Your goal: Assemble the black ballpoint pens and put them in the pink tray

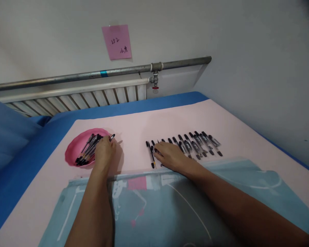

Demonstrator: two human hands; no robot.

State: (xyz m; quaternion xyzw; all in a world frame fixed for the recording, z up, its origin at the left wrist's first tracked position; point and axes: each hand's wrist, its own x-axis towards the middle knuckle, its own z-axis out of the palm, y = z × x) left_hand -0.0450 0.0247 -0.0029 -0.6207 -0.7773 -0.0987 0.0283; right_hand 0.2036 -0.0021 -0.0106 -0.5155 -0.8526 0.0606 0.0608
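My left hand [104, 151] is at the right rim of a pink bowl [70, 151], its fingers closed on a pen [112, 137] whose dark end sticks out to the right. Inside the bowl lies a heap of black-capped clear pens [89, 151]. To the right, my right hand [168, 154] rests over the left end of a row of similar pens [195, 145] laid side by side. Its fingers are bent and pinched at a pen there, mostly hidden under the hand. One pen [150, 154] lies just left of the fingertips.
A pink sheet [134, 130] covers the blue surface [134, 107]. Nearest me lies a light-blue printed cloth [134, 212]. Behind stand a white radiator [92, 96] and a metal pipe [74, 78] with a red-handled valve [155, 88]. A pink note [117, 42] is on the wall.
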